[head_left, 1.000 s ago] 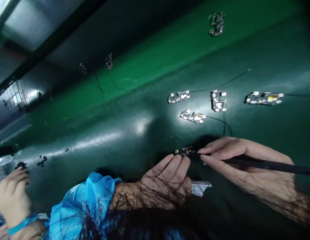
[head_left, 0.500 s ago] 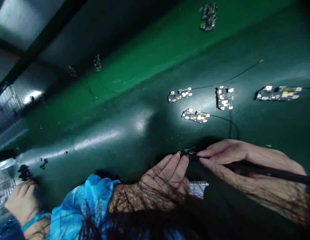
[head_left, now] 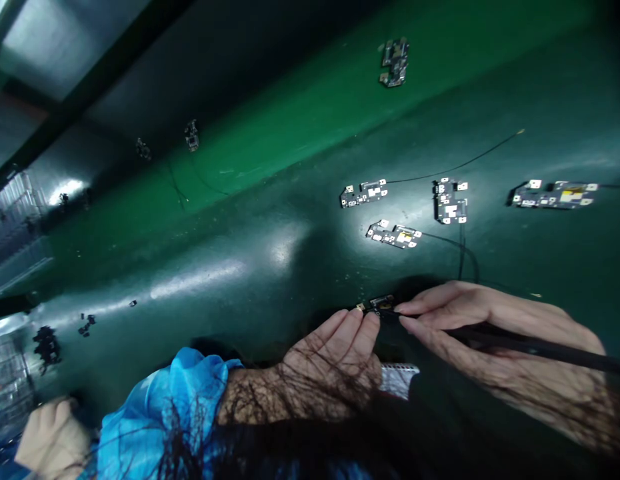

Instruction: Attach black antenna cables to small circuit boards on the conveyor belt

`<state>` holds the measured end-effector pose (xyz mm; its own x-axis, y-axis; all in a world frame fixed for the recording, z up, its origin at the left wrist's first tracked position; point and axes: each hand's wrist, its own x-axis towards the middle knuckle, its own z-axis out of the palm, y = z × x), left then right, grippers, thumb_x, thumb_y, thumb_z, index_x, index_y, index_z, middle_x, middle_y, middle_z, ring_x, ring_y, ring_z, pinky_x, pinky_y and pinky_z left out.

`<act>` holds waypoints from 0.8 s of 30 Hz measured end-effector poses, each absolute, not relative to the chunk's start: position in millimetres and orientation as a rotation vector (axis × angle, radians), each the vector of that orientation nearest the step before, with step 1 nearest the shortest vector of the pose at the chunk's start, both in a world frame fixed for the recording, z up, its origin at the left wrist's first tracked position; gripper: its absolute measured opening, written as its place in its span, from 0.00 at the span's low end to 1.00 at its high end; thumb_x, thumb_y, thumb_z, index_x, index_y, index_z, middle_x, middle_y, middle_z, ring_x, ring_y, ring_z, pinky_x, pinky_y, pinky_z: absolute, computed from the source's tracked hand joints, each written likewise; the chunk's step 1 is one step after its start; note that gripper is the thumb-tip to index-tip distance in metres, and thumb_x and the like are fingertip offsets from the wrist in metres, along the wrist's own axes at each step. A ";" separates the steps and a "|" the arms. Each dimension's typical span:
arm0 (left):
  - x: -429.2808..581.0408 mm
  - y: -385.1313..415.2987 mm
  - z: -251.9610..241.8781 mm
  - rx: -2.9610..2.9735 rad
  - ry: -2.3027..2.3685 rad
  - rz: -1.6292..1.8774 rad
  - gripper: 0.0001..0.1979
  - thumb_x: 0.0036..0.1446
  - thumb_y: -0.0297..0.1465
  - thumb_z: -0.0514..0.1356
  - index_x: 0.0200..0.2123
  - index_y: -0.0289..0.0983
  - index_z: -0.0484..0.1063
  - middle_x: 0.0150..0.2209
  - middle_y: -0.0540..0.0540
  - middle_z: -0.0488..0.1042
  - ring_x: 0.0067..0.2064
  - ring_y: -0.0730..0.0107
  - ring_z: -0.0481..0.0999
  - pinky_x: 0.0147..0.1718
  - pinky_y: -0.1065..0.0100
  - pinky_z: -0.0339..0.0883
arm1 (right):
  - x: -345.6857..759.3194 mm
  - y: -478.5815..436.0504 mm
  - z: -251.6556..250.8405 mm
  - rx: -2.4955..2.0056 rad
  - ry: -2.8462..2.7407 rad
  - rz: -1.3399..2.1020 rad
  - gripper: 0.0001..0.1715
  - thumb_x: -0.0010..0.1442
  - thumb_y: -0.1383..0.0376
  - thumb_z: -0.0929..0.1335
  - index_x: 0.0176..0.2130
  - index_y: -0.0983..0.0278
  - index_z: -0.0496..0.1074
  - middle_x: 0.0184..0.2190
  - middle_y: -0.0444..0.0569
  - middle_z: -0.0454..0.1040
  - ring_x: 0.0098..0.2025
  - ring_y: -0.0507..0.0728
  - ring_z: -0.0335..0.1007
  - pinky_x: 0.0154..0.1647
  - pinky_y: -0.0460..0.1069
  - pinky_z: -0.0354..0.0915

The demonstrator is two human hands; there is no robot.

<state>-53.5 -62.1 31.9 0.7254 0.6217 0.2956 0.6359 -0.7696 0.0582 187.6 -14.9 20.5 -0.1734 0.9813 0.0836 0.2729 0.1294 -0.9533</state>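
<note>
My left hand (head_left: 335, 363) lies on the green mat (head_left: 240, 220), its fingertips pressed against a small dark circuit board (head_left: 376, 305). My right hand (head_left: 490, 343) pinches a thin black tool (head_left: 540, 347) like a pen, and the tip meets the same small board. A white ribbed strip (head_left: 399, 377) pokes out from under my left hand. My blue sleeve (head_left: 160, 413) covers the left forearm. Strands of dark hair hang across the lower view.
Several small circuit boards (head_left: 393, 234) with thin black wires lie beyond my hands, one more board (head_left: 394, 61) farther off on the lighter green band. Tiny black parts (head_left: 47, 343) sit at the left. Another person's hand (head_left: 53, 440) shows at the bottom left corner.
The other person's hand at the left has drawn down toward the bottom corner, away from the black parts. My own hands have stayed on the small board.
</note>
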 end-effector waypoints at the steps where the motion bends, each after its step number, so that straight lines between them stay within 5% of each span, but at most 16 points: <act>1: -54.2 -62.9 31.0 -2.876 -1.037 -0.441 0.16 0.77 0.34 0.60 0.37 0.46 0.86 0.53 0.51 0.95 0.61 0.66 0.92 0.70 0.67 0.83 | 187.6 -14.8 19.9 -1.251 -1.592 1.097 0.13 0.70 0.63 0.80 0.34 0.50 0.81 0.34 0.38 0.92 0.30 0.55 0.91 0.36 0.44 0.88; 12: -57.1 -66.8 28.5 -2.928 -1.032 -0.373 0.09 0.72 0.41 0.69 0.38 0.46 0.84 0.60 0.45 0.93 0.65 0.61 0.88 0.73 0.64 0.79 | 186.5 -17.3 33.9 -1.382 -1.555 1.210 0.13 0.69 0.64 0.81 0.34 0.49 0.82 0.37 0.36 0.93 0.34 0.55 0.91 0.40 0.48 0.89; 17: -53.4 -65.9 32.1 -2.917 -1.068 -0.404 0.08 0.70 0.34 0.68 0.35 0.46 0.85 0.59 0.47 0.94 0.63 0.61 0.90 0.69 0.65 0.82 | 191.5 -23.1 29.6 -1.348 -1.560 1.196 0.14 0.69 0.62 0.81 0.32 0.49 0.81 0.35 0.36 0.92 0.32 0.56 0.90 0.36 0.48 0.88; 24: -47.4 -61.2 35.6 -2.877 -1.094 -0.438 0.18 0.74 0.23 0.59 0.35 0.44 0.85 0.52 0.48 0.96 0.57 0.65 0.93 0.64 0.67 0.85 | 189.2 -13.7 31.9 -1.324 -1.604 1.177 0.14 0.72 0.61 0.80 0.33 0.49 0.81 0.36 0.38 0.92 0.31 0.55 0.90 0.36 0.46 0.87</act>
<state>-47.4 -61.2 35.6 0.7129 0.6463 0.2720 0.6554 -0.7521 0.0691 189.2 -13.7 31.9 -0.1994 0.9798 -0.0137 0.3067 0.0491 -0.9505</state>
